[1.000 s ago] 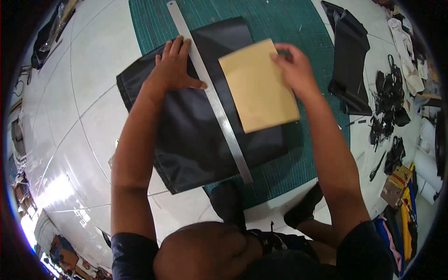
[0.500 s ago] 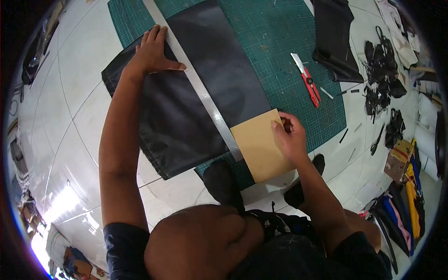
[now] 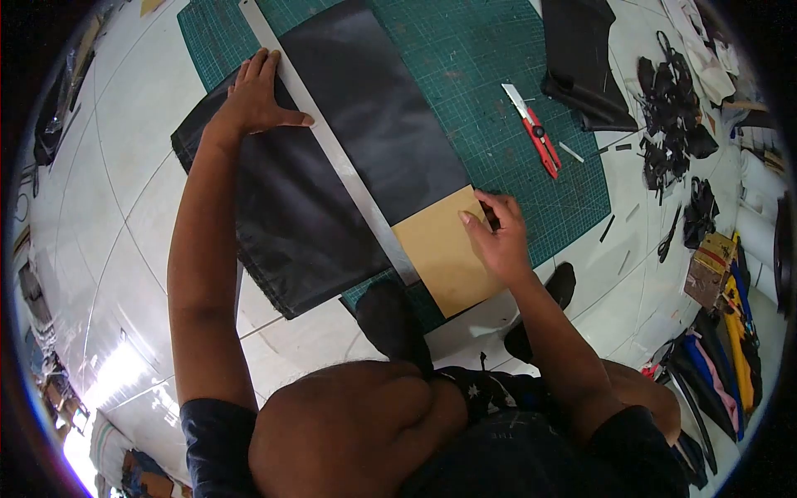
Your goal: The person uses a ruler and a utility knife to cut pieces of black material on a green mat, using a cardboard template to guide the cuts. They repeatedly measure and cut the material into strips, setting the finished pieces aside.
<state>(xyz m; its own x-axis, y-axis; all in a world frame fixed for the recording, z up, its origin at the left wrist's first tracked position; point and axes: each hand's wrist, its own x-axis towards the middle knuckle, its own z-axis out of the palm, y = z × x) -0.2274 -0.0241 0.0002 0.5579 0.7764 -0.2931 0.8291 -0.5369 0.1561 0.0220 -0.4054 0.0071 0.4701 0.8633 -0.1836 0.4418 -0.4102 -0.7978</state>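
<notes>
A long metal ruler lies slantwise across the black fabric, which rests partly on a green cutting mat. My left hand is spread flat near the ruler's far end, its fingertips and thumb reaching the ruler's left edge. At the near end, a tan cardboard piece sits against the ruler's right side and over the fabric's near edge. My right hand grips the cardboard by its right edge, thumb on top and fingers partly hidden. A red utility knife with its blade out lies on the mat.
Another black fabric piece lies folded at the mat's upper right. Black scraps are heaped on the white tiled floor. A small worn box and coloured material stand at the right. My feet are near the mat's front edge.
The whole scene has shifted slightly left and up as the camera moved. Both hands, the ruler and the cardboard keep about the same places relative to each other.
</notes>
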